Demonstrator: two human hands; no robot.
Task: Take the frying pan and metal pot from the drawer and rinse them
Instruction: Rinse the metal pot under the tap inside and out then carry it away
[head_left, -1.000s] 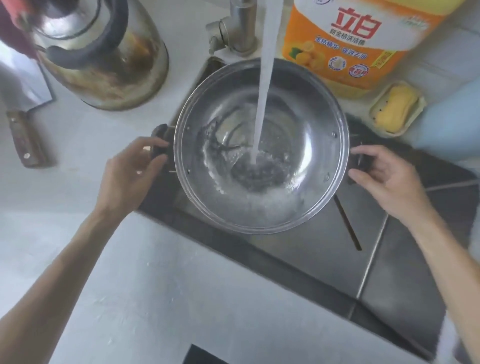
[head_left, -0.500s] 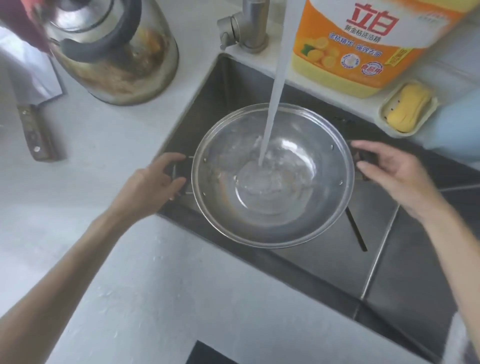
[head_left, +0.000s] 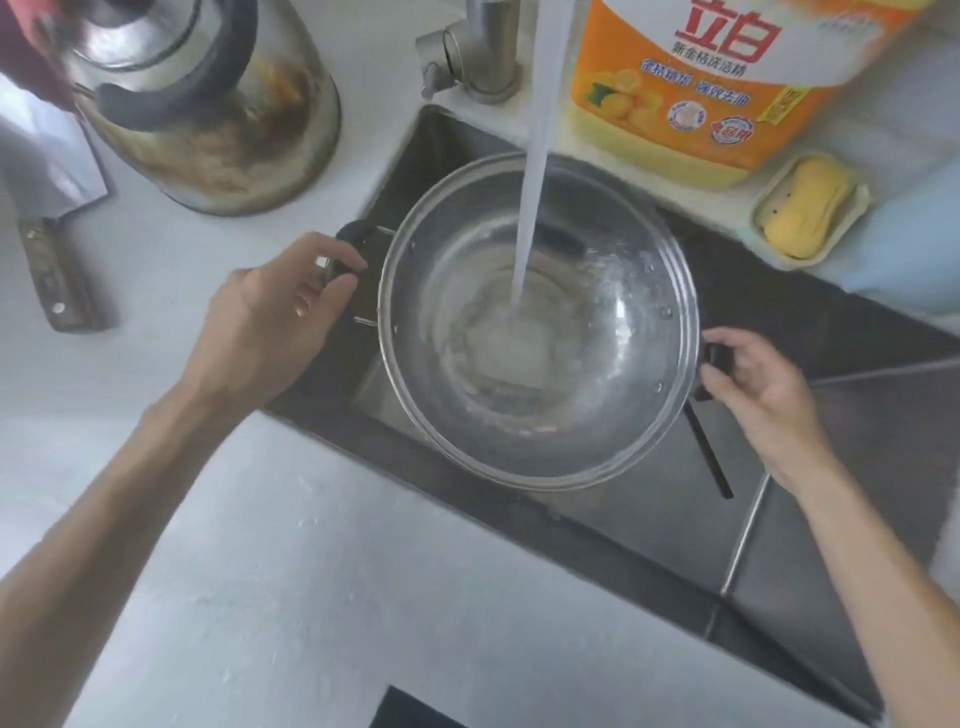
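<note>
Pot (head_left: 597, 332) held over the sink (head_left: 649, 499), under the stream (head_left: 532, 171) from the tap (head_left: 478, 52); water pooling inside. Left hand (head_left: 270, 327) curled round the left black handle (head_left: 353, 244). Right hand (head_left: 753, 379) grips the right handle, fingers hooked. Kettle (head_left: 208, 104), cleaver (head_left: 47, 176), detergent jug (head_left: 717, 88), soap (head_left: 808, 208) on counter (head_left: 311, 597).

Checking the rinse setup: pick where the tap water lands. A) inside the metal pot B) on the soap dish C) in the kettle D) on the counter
A: the stream falls into the metal pot, which both hands hold over the sink.
</note>
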